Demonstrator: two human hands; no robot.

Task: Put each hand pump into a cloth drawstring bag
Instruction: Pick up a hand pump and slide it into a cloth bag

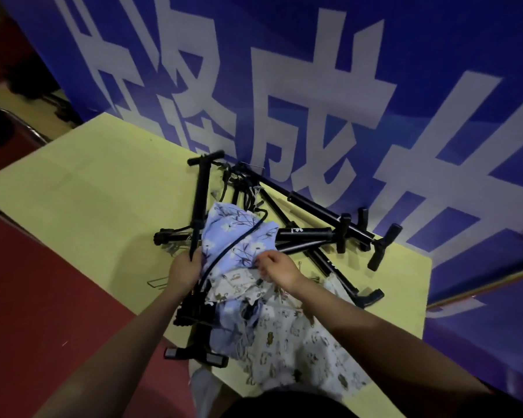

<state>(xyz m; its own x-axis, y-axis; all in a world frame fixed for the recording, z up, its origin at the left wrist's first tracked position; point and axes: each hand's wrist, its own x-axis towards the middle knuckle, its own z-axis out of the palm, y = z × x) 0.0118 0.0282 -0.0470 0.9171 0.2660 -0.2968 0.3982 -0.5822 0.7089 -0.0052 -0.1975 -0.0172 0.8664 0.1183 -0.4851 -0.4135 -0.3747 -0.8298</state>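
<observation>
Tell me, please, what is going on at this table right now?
A person is bagging hand pumps. The left hand grips one black pump by its lower end, while the right hand pinches the edge of a blue floral cloth bag, whose cloth lies against the pump. More black pumps lie in a heap on the yellow table, and other patterned bags are piled near the front edge.

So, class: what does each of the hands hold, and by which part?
The left hand grips a black hand pump at its lower end. The right hand pinches the blue floral bag at its edge.
</observation>
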